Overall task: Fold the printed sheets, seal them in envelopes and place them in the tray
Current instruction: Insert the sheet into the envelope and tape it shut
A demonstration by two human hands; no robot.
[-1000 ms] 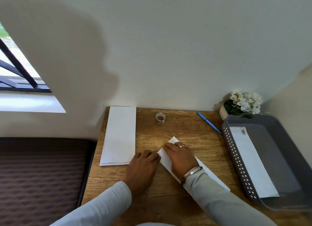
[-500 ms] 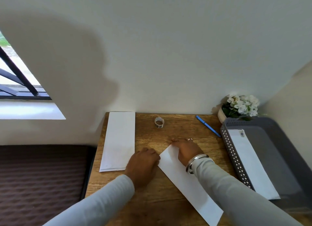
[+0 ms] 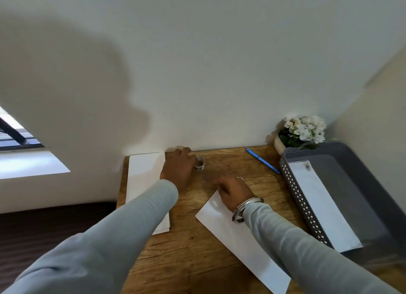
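Since the earlier frames the left hand [image 3: 179, 169] has left the envelope's side and reached across the table [image 3: 197, 260] toward the wall. On the right, the grey tray [image 3: 301, 203] already holds one finished envelope [image 3: 318, 206] lying flat, so at least one round looks done. A white stack [image 3: 145, 173] lies at the table's left edge, partly under the left sleeve, so more work probably remains. Between the two lies the current envelope [image 3: 241, 239], slanted on the table. The right hand [image 3: 236, 192] grips its far end with bent fingers. It looks filled but not yet sealed. The left hand sits against the tape roll [image 3: 200, 163]. I cannot tell whether its fingers have closed on it.
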